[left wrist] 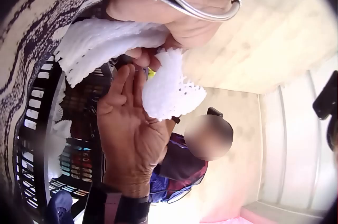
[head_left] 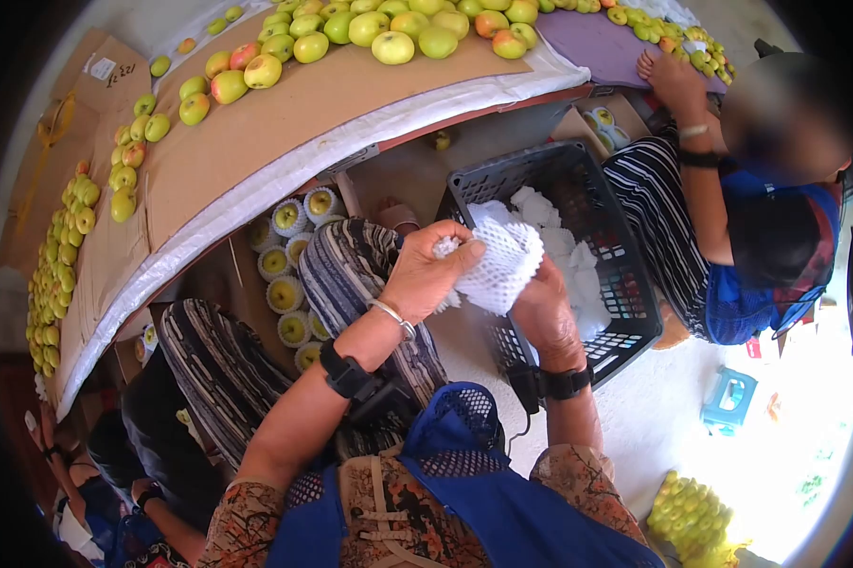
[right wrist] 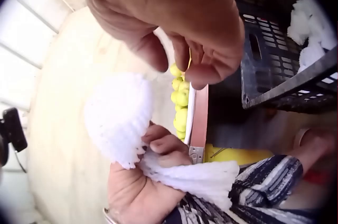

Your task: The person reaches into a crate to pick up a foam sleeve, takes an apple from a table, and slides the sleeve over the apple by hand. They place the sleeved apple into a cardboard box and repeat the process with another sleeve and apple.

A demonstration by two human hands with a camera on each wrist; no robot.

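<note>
The foam net [head_left: 507,256] in my left hand [head_left: 426,279] is white with a fine mesh pattern. Just beyond my right hand [head_left: 545,308] the crate [head_left: 625,237] is black, a grid of holes. The bangle [head_left: 393,317] on my left wrist is silver. Under my left hand my trousers [head_left: 351,260] are striped black and pale grey. Well beyond that hand the apples [head_left: 393,45] are yellow-green, some blushed red, on brown cardboard [head_left: 284,123]. Below my wrists my apron [head_left: 502,511] is blue. My sleeves [head_left: 247,511] look mottled orange-brown, though that edge is blurred.
</note>
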